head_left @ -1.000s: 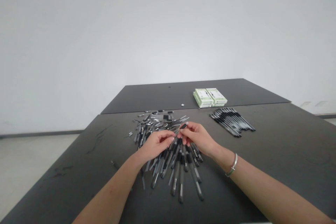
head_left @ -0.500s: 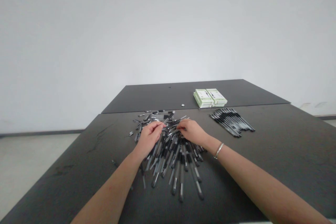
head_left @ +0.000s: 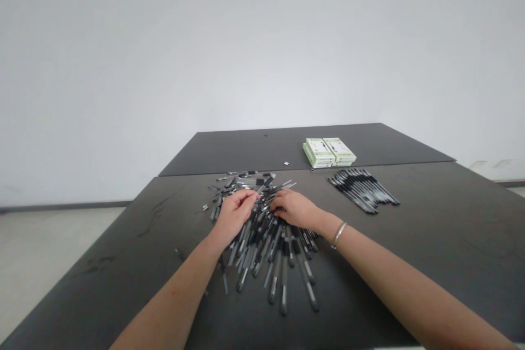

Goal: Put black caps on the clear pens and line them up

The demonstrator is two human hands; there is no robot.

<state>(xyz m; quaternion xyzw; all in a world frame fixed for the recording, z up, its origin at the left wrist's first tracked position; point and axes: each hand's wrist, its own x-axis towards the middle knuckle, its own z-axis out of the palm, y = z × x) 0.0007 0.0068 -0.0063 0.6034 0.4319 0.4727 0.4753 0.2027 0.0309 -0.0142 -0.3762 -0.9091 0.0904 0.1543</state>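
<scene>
A loose pile of black-and-clear pens (head_left: 262, 246) spreads over the dark table, many pointing toward me. At the pile's left side, my left hand (head_left: 235, 212) is closed in a pinch on a pen (head_left: 261, 190) that slants up to the right. Facing it from the right, my right hand (head_left: 296, 210) reaches into the upper part of the pile. Its fingers are curled down among the pens, and whatever lies between the tips is hidden. A silver bangle (head_left: 338, 235) circles the right wrist.
Right of the pile lies a neat row of pens (head_left: 363, 190) side by side. Behind it stand stacked green-and-white boxes (head_left: 329, 152). A small pale piece (head_left: 286, 163) lies near the seam between the dark tabletops (head_left: 229, 150). A white wall (head_left: 262, 44) rises behind.
My right hand has shifted slightly left, closer to my left hand, its fingers still in the pile. My left hand stays in place with its pen.
</scene>
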